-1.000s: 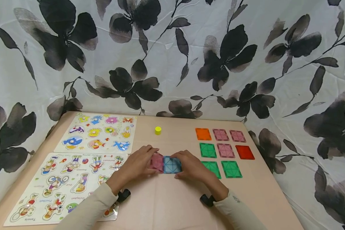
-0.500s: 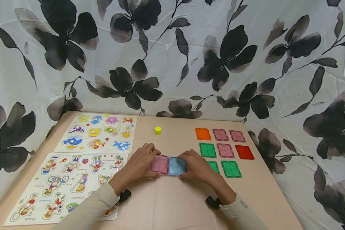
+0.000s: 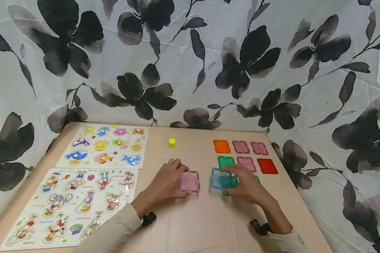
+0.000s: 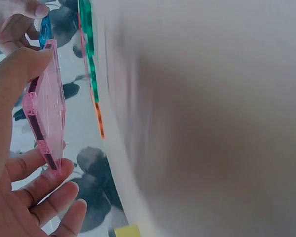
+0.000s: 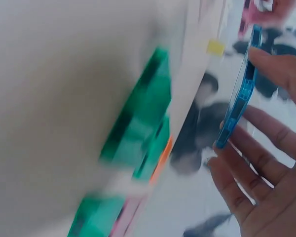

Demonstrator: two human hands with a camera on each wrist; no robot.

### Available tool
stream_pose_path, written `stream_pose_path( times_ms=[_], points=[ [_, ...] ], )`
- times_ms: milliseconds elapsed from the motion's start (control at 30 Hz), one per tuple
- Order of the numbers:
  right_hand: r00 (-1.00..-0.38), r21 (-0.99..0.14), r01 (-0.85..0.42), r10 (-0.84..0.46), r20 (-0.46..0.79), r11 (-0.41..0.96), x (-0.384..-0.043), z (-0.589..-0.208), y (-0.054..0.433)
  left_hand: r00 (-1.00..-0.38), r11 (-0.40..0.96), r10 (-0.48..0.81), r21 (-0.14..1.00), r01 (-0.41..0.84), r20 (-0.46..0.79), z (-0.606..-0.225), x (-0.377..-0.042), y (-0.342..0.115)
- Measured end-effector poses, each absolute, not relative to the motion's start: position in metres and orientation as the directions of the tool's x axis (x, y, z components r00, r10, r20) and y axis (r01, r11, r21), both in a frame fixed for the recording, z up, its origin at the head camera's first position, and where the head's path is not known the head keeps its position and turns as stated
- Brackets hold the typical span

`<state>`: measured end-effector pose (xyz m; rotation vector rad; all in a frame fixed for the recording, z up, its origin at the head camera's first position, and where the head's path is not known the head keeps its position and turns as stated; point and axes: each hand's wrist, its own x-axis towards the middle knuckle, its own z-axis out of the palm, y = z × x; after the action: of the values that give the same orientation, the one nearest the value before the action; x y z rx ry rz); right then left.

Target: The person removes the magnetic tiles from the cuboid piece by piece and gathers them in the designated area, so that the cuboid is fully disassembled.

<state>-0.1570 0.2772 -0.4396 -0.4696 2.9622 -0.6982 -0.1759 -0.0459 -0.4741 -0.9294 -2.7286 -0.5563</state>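
A clear pink square magnetic tile [image 3: 190,182] is pinched at its edges by my left hand [image 3: 167,180], thumb on one side and fingers on the other. My right hand [image 3: 248,182] pinches a clear blue square magnetic tile [image 3: 217,178], which overlaps a green tile [image 3: 234,182] in the head view. A gap separates the pink and blue tiles. In the left wrist view the pink tile [image 4: 49,108] stands away from the tabletop between thumb and fingertips. The right wrist view shows the blue tile [image 5: 239,96] held likewise, above the table.
Several more square tiles lie in rows at the right, among them an orange tile [image 3: 221,146] and a red tile [image 3: 267,166]. Two picture puzzle boards, one [image 3: 102,146] behind the other [image 3: 35,207], cover the left side. A small yellow cylinder [image 3: 171,143] stands at the back.
The pink and blue tiles were side by side, edge to edge; now they are apart. My right hand has moved right with the blue tile, my left hand slightly right with the pink one.
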Motion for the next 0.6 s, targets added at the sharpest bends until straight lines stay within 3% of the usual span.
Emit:
stream_pose_path(
  times_ms=[600],
  points=[
    [-0.963, -0.441, -0.254, -0.268, 0.033, 0.861, -0.16, -0.447, 0.423, -0.793, 0.729, 0.548, 0.313, 0.609, 0.266, -0.483, -0.171, -0.01]
  ],
)
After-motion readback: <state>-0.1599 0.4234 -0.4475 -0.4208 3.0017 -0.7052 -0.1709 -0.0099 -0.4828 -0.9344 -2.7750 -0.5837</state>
